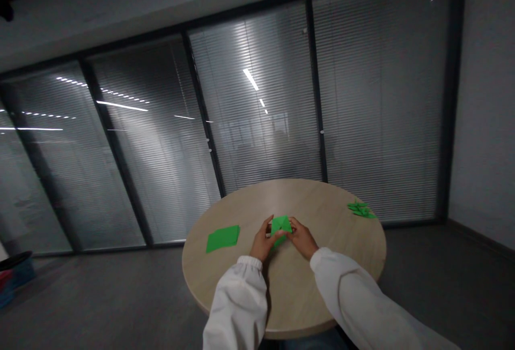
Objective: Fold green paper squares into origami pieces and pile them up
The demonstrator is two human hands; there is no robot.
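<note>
A folded piece of green paper (280, 225) is held just above the round wooden table (322, 296), near its middle. My left hand (263, 241) pinches its left side and my right hand (301, 237) pinches its right side. Both arms wear white sleeves. The fingers of both hands are curled round the paper's edges.
A stack of flat green paper sheets (222, 238) lies on the table to the left of my hands. Finished green folded shapes (361, 209) sit near the table's far right edge. Glass walls with closed blinds (257, 114) stand behind the table. Grey floor surrounds it.
</note>
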